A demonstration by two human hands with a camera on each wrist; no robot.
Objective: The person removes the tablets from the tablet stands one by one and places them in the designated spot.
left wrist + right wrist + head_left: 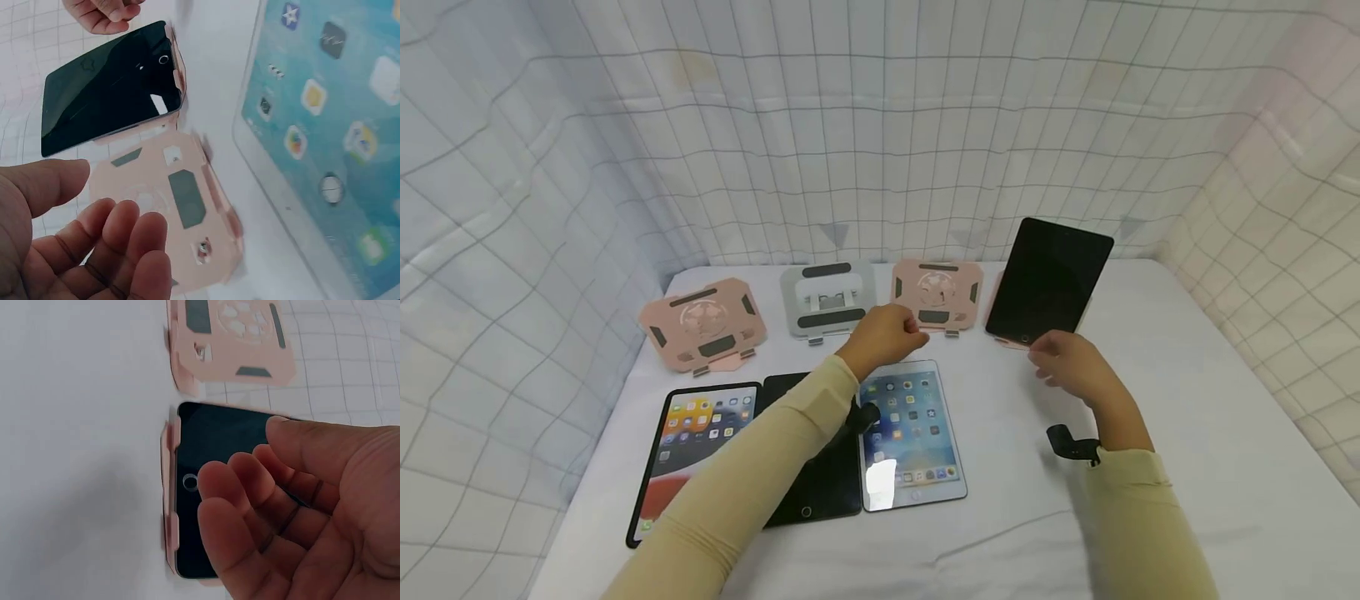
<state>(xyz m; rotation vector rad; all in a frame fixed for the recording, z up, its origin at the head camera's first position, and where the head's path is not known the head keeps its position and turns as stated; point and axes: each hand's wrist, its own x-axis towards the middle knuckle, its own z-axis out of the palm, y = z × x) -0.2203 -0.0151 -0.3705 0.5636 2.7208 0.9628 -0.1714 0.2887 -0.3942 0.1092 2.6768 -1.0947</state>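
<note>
My left hand hovers over the upper end of a white tablet with a lit home screen, in front of a pink stand. Its fingers are loosely bent, thumb apart, with nothing between them. My right hand is near the lower edge of a black tablet, which leans upright on another pink stand. The lips of that stand hook over the tablet's bottom edge. In the right wrist view the bent fingers overlap the dark screen and hold nothing.
A grey stand and a tilted pink stand stand at the back left. A black tablet lies flat beside the white one, partly under my left arm. Left of it lies a lit black-framed tablet. Grid-patterned curtains enclose the white table.
</note>
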